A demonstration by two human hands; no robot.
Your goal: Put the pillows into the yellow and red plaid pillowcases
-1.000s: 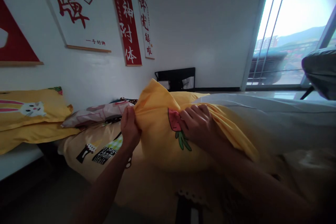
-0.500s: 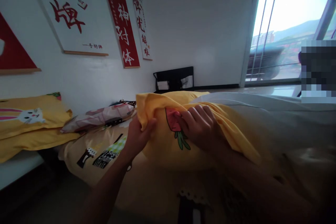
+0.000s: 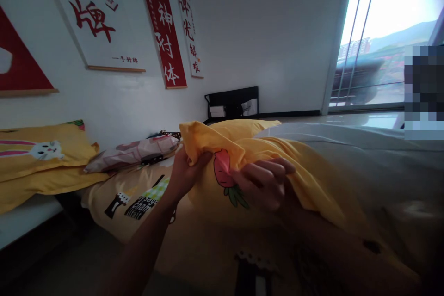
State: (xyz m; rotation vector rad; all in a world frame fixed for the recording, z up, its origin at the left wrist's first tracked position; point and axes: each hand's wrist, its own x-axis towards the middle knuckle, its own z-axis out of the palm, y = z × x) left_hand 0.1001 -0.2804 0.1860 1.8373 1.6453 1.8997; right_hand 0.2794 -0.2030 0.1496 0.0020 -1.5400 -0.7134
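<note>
- Head view, hands: the person's left hand (image 3: 185,171) is clenched on the corner of a yellow pillowcase (image 3: 215,180), thumb on the outside, fabric bunched in the grip.
- The right hand (image 3: 265,182) has its fingers curled against the same cloth just beside a printed carrot (image 3: 225,178); fingertips press into the fabric. Whether it pinches a fold or only presses, I cannot tell.
- Pillowcase: soft woven cloth, matt, warm yellow; the held corner stands up in a rounded fold between the two hands. The carrot print is pink-red with green leaves below it.
- Position: the pillowcase lies in front of the person on the bed, on top of a pale yellow quilt (image 3: 138,199) with a black and green cartoon print, and touching a white sheet (image 3: 347,141) to its right.
- The white sheet looks smooth, with long, shallow creases.
- Left edge: a yellow pillow (image 3: 41,148) with a rabbit print lies against the wall; surface slightly puffed.
- Between that pillow and the hands: a flat pinkish patterned pillow (image 3: 135,152), creased.
- Wall: white and red hanging scrolls (image 3: 163,23) with brushed characters, wooden rods at their lower edges.
- Far corner: a low black frame (image 3: 232,101) on the floor.
- Right: a tall window (image 3: 381,32), bright, hills outside.
</note>
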